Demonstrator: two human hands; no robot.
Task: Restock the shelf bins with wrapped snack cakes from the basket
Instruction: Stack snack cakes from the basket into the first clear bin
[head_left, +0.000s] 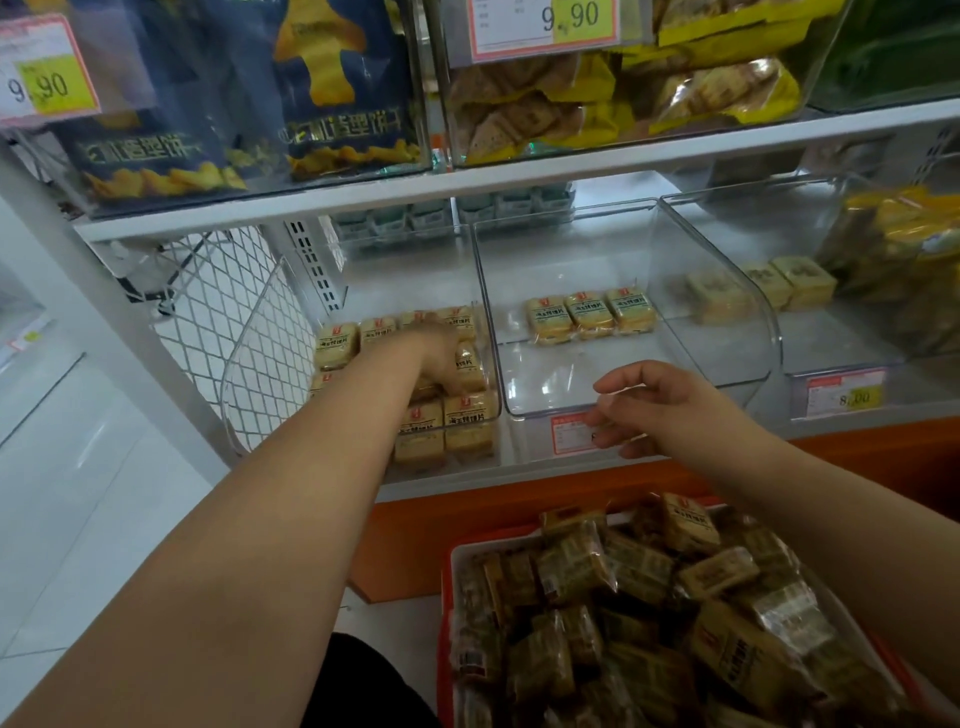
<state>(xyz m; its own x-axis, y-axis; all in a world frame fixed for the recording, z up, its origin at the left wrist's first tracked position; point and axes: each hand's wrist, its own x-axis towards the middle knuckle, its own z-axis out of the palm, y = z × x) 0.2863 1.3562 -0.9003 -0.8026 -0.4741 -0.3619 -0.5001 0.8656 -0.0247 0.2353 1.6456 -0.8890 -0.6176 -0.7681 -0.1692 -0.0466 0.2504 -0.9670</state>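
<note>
The wrapped snack cakes (639, 597) fill the basket (460, 556); they look light, soft, with slippery film, so take them by the sides. The left hand (441, 358) reaches into the left bin (249, 364), grip unclear. The right hand (649, 405) hovers loosely curled, empty.

1. The lower white shelf (649, 470) carries three clear bins side by side: the left bin (249, 374), middle bin (727, 332) and right bin (810, 364).
2. The upper shelf (519, 174) carries clear bins of bagged snacks (597, 98).
3. The pale floor (78, 493) carries the orange-rimmed basket (447, 623).
</note>
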